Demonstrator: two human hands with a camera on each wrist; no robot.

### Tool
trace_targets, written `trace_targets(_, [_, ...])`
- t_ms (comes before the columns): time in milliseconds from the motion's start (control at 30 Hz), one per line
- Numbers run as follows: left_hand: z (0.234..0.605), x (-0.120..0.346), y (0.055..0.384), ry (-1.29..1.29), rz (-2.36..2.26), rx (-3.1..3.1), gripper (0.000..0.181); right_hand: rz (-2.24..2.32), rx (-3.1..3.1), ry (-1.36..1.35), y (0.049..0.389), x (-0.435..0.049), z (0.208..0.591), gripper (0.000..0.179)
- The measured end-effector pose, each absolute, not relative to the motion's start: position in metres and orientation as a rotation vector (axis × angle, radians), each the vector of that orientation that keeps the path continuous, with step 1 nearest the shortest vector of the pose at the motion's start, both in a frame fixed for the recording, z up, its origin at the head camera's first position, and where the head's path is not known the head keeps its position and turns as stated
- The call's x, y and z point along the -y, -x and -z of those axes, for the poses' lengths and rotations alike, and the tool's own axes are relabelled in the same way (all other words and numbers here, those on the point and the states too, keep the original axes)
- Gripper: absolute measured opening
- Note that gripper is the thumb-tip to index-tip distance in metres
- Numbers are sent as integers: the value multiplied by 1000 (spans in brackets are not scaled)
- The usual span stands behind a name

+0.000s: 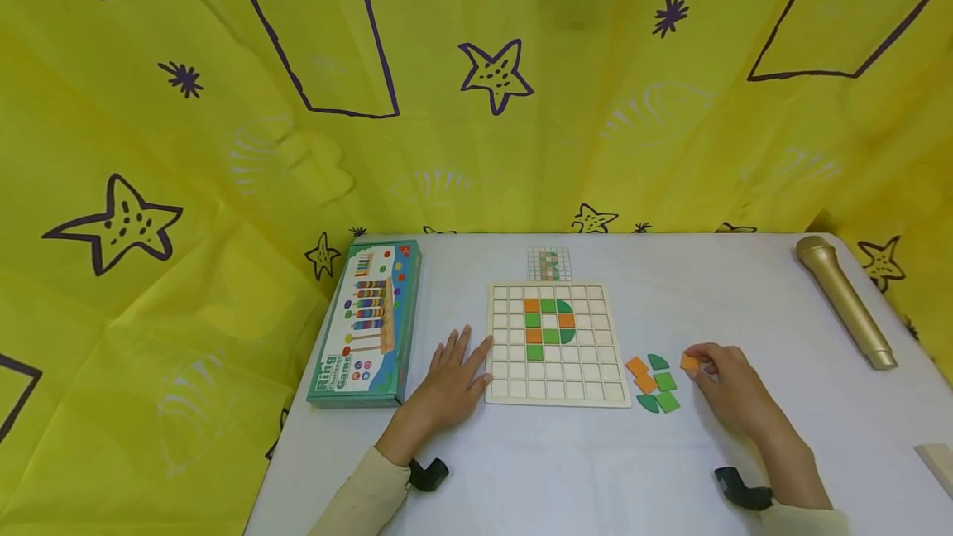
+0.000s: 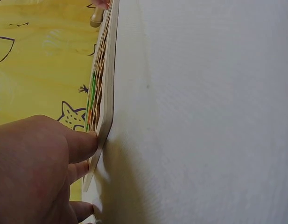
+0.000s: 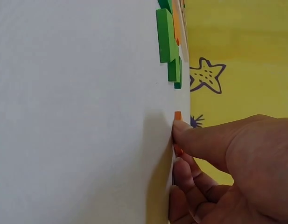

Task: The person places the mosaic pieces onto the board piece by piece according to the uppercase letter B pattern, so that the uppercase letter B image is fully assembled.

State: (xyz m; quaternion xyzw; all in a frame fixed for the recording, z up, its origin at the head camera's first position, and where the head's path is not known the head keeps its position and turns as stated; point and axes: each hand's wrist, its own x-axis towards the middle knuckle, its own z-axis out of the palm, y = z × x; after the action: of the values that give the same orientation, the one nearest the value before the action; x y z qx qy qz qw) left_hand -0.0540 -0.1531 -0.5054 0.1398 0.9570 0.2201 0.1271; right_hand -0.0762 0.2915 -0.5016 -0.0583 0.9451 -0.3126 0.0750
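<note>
Pinching orange tile (image 1: 689, 361) in right grip (image 1: 733, 383), just right of loose tiles (image 1: 665, 381) on bench (image 1: 558, 470); cannot tell whether lifted. Touching left edge of board (image 1: 553, 371) with left grip (image 1: 450, 385), spread-fingered. Likely light, stiff, smooth; best held by opposite thin edges. Mind board's rim and loose tiles leftward; use open room rightward, as far as microphone (image 1: 847, 304).

Beside the left hand (image 1: 448, 390), the grid board (image 1: 582, 371) looks like matt wood; the tile (image 1: 690, 361) in the right hand (image 1: 733, 389) appears smooth. Matt cloth (image 1: 536, 478) lies beneath both; beyond the right hand, the microphone (image 1: 845, 302) shines like metal.
</note>
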Motion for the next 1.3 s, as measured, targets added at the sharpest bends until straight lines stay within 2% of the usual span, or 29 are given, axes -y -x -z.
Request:
trace_targets(333, [506, 153, 55, -407, -637, -2777, 60, 971, -2836, 202, 87, -270, 495, 29])
trace_targets(667, [505, 153, 54, -408, -640, -2781, 60, 1027, -2764, 365, 101, -211, 488, 31])
trace_targets(1300, [501, 152, 54, -406, -640, -2775, 60, 1028, -2732, 615, 105, -135, 498, 17])
